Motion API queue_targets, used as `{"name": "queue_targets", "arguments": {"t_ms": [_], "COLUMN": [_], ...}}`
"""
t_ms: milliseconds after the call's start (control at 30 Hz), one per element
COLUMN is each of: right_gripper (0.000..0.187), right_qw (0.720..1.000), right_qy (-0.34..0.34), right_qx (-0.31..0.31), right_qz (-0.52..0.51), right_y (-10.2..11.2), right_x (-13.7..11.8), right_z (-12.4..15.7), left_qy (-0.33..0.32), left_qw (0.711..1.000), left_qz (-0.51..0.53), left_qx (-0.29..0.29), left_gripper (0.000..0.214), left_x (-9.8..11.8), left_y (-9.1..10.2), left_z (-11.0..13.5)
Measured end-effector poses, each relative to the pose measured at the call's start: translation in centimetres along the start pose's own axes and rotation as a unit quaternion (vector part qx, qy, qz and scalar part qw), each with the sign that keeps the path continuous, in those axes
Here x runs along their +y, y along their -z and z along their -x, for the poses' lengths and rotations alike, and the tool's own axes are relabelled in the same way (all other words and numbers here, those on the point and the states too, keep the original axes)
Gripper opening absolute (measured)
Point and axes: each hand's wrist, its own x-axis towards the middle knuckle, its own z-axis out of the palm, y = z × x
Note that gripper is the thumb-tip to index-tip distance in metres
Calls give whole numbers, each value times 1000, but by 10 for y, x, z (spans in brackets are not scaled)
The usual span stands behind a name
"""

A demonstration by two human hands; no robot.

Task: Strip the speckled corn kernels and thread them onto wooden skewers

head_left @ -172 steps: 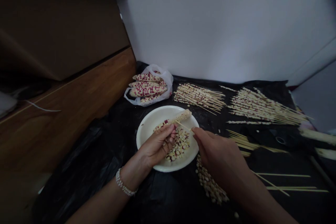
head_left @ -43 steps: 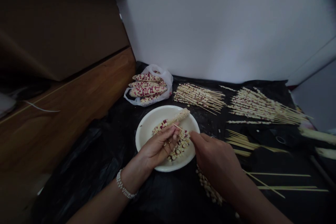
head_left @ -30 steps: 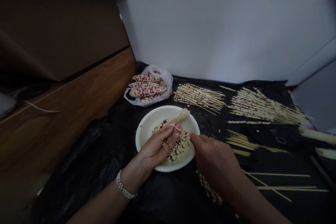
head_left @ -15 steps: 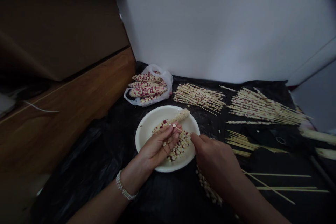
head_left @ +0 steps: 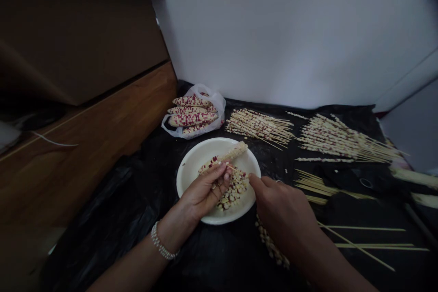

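Observation:
My left hand (head_left: 203, 194) grips a partly stripped corn cob (head_left: 224, 156) with red and cream kernels, held over a white plate (head_left: 201, 148). Loose kernels (head_left: 234, 189) lie on the plate beside my fingers. My right hand (head_left: 282, 210) pinches a thin bamboo skewer (head_left: 359, 247), whose tail runs to the lower right. The skewer's tip sits among my left fingers by the cob, partly hidden. Below my right hand, a heap of kernels (head_left: 270, 242) lies on the black plastic sheet (head_left: 102, 219), partly hidden by that hand.
Behind the plate, whole cobs (head_left: 191, 118) lie in a white plastic bag (head_left: 217, 100). Two bundles of kernel-threaded skewers (head_left: 258, 125) (head_left: 342, 143) lie to the right, with bare skewers (head_left: 328, 182) below them. A wooden surface (head_left: 85, 132) runs along the left; a white wall stands behind.
The skewer's tail has swung lower at the right, and its tip has moved in against my left fingers. Both hands have shifted slightly, with the cob still held over the plate.

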Motion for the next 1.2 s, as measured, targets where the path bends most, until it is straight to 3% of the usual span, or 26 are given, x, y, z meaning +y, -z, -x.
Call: {"name": "queue_targets", "arguments": {"t_ms": [267,433,833,1000,1200], "right_gripper": [27,21,24,25,20], "right_qw": [1000,1000,999,999,998], "right_qy": [4,1,6,12,-13], "right_qx": [-23,-5,-13,5,-51], "right_qz": [-11,-26,-39,-48,-45], "right_y": [2,-3,-2,-7,0], "right_x": [-5,-4,-6,-8,-5], "right_z": [-2,-4,-3,-1,-5], "left_qy": [-3,6,31,53,97], "left_qw": [1000,1000,999,997,990], "left_qz": [-16,-2,-7,-48,-39], "left_qx": [2,3,-4,-29,-92], "left_gripper": [15,16,9,11,6], "left_x": [1,0,0,-5,-2], "left_y": [2,-3,-2,-2,3], "left_z": [-2,0,2,5,4]}}
